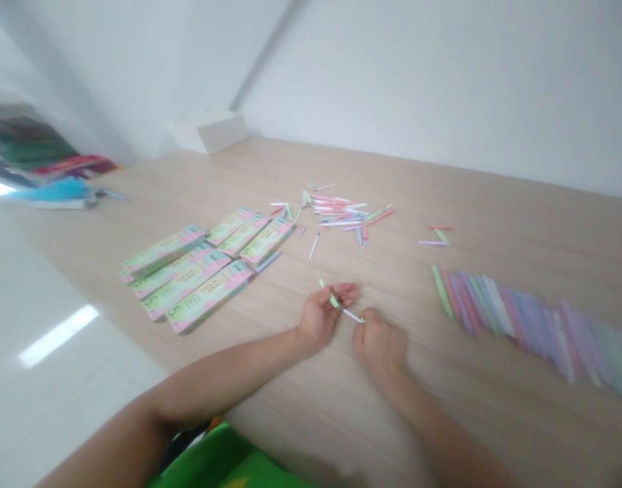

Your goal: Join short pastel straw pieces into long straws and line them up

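Note:
Above the middle of the table my left hand (322,315) pinches a light green pen piece (333,298) between thumb and fingers, the other fingers curling loosely upward. My right hand (382,342) is closed on the green-tipped end of a thin white pen refill (350,314). The refill's other end meets the green piece at my left fingertips. Blur hides whether it is inside the piece or only touching it.
Pink-and-green boxes (204,298) lie in rows at the left. A loose pile of coloured pen parts (341,211) is farther back. At the right runs a long row of pastel pen barrels (534,322). A white box (222,132) stands against the wall.

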Demonstrator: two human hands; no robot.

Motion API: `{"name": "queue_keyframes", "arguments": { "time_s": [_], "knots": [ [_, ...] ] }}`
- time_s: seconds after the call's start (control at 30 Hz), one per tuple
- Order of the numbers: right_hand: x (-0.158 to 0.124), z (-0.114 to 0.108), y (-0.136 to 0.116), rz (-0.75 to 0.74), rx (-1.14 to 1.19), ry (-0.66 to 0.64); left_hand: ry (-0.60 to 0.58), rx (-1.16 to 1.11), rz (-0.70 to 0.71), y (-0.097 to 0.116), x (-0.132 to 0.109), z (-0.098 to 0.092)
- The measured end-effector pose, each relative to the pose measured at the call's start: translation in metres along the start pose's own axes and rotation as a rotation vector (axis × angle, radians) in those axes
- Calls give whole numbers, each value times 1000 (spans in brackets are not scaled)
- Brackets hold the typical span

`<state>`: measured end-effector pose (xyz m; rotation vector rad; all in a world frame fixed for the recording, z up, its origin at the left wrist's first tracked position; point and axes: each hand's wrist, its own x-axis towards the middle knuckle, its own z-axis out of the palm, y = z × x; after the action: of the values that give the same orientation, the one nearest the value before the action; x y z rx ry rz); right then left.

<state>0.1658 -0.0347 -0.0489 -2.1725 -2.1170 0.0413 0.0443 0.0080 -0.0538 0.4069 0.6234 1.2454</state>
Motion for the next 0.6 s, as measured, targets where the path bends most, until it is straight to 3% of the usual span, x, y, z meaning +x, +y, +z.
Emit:
{"name": "queue_keyframes", "arguments": {
  "time_s": [0.17, 0.37, 0.6],
  "knots": [
    [-1, 6, 0, 1, -38, 79, 28, 115, 97, -7, -1, -2],
    [0, 3, 0, 13, 11, 34, -37, 122, 1, -5, 1, -1],
    [-12, -5, -13, 39, 158, 23, 5, 111, -9, -4, -1, 0]
  ]
}}
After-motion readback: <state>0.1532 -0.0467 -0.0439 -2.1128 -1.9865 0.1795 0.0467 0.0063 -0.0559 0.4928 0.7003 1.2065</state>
